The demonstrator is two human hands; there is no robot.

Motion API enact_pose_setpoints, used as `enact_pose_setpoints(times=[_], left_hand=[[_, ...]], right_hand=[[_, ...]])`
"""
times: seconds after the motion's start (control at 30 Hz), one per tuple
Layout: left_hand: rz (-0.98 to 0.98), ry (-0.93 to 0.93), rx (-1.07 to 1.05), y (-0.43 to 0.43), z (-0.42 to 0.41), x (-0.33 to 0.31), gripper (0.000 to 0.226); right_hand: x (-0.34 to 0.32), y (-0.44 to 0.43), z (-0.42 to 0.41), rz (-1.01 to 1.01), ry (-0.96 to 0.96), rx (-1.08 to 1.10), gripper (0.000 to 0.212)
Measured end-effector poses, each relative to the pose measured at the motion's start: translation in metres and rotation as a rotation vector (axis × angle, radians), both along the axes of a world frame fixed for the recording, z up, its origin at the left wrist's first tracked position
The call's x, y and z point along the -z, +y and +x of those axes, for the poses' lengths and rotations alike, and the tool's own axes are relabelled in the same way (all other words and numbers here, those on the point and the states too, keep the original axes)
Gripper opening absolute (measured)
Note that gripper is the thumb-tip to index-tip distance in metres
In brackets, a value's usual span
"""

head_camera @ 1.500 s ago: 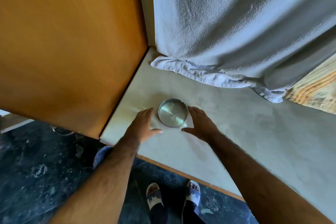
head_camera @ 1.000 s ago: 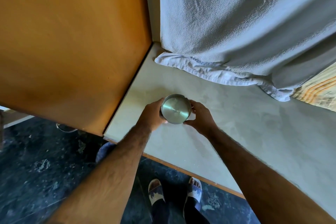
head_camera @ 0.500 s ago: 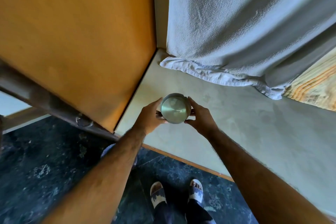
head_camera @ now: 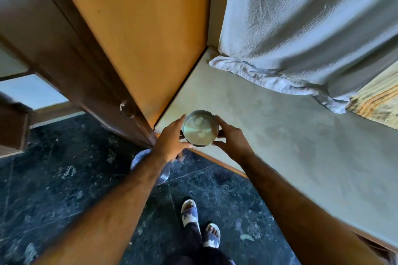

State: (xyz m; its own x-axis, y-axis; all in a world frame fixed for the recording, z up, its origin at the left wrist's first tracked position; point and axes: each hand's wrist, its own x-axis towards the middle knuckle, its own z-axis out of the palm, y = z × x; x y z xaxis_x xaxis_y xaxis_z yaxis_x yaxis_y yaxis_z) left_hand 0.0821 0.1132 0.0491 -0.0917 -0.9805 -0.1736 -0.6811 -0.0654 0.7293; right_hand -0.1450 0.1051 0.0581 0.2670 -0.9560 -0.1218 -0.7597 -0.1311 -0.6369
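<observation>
A small round steel bowl is held between both hands above the near left corner of the pale shelf. Its shiny inside shows pale reflections. My left hand grips its left side, thumb under the near rim. My right hand grips its right side, with the fingers curled behind the bowl and partly hidden.
An orange wooden panel stands left of the shelf, with a dark brown door and ring handle beside it. A grey towel hangs onto the shelf's back. A clear round object lies on the dark floor by my sandalled feet.
Both hands closed round the bowl, lifted it off the shelf and drew it towards the shelf's near left corner. The view has swung left, showing the brown door.
</observation>
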Motion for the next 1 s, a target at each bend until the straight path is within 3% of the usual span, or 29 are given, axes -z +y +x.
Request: enact_pose_setpoints(times=[0.47, 0.63, 0.77, 1.0], left_hand=[[0.017, 0.086, -0.149, 0.091, 0.116, 0.006, 0.101], [-0.018, 0.005, -0.146, 0.107, 0.178, 0.028, 0.100], [0.008, 0.024, -0.136, 0.119, 0.227, 0.054, 0.099], [0.006, -0.115, -0.150, 0.127, 0.281, 0.117, 0.094]], right_hand=[[0.015, 0.050, 0.120, 0.064, -0.031, -0.125, 0.078], [0.035, 0.065, 0.181, -0.081, 0.069, -0.244, 0.080], [0.060, 0.074, 0.232, -0.029, 0.102, -0.251, 0.074], [0.126, 0.081, 0.289, -0.037, 0.131, -0.284, 0.067]])
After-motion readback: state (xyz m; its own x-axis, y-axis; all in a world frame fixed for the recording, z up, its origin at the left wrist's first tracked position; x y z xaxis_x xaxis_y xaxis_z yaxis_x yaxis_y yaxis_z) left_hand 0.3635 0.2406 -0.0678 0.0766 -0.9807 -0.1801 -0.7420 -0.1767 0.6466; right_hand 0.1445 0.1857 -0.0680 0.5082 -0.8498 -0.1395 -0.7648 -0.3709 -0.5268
